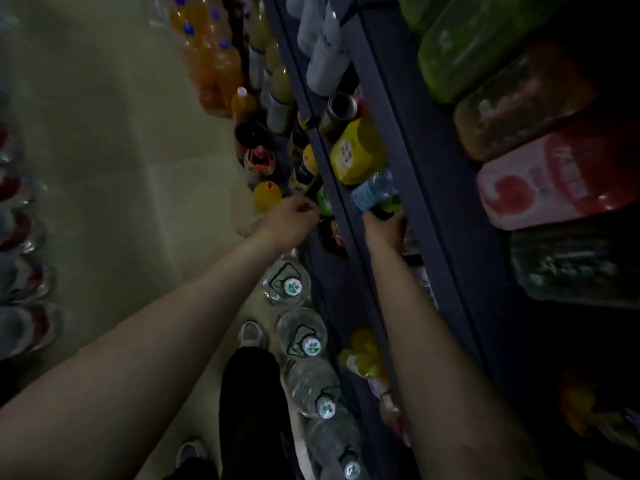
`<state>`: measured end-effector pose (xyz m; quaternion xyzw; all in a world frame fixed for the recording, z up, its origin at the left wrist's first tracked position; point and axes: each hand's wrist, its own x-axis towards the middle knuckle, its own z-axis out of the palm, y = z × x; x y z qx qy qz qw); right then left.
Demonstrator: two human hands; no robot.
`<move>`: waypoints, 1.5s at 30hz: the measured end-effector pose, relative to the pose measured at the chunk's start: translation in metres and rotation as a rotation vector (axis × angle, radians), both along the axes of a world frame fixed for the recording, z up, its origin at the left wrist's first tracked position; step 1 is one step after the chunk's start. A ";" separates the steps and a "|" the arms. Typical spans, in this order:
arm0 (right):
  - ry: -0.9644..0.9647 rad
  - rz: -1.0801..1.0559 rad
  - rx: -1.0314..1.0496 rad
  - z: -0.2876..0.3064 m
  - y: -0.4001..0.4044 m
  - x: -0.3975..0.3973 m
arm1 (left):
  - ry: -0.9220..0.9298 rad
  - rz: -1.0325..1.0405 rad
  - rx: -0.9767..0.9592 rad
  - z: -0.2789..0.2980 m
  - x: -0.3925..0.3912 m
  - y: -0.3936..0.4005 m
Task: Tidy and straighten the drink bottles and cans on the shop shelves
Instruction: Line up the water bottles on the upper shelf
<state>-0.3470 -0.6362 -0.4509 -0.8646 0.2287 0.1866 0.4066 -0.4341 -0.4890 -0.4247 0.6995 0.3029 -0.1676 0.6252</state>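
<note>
I look steeply down along dark shop shelves (408,188). My right hand (385,227) grips a dark green bottle (389,205) on the middle shelf, just below a pale blue bottle (375,189) and a yellow bottle (356,152). My left hand (291,221) reaches to the lower shelf with its fingers curled at a small green bottle (323,201); whether it holds the bottle is hidden. A dark brown bottle (330,237) stands right beside that hand, and an orange-capped bottle (267,195) sits just beyond it.
Large clear water jugs (289,284) line the floor at the shelf foot, near my shoes (251,334). Orange soda bottles (214,64) stand farther along. Wrapped multipacks (554,181) fill the top shelf at right. More bottles edge the aisle's left side (24,265).
</note>
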 end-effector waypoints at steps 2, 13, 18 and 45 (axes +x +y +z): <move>-0.049 -0.010 0.040 -0.010 0.001 0.016 | -0.003 -0.020 -0.010 -0.012 0.010 -0.002; -0.226 0.008 -0.028 -0.024 0.015 0.004 | 0.077 -0.046 0.039 -0.035 -0.001 -0.004; -0.086 0.141 0.017 0.013 0.021 -0.058 | -0.019 -0.175 0.224 -0.017 -0.046 0.004; -0.814 0.458 0.320 0.536 -0.154 -0.449 | -0.916 -0.165 -0.496 0.501 -0.370 -0.168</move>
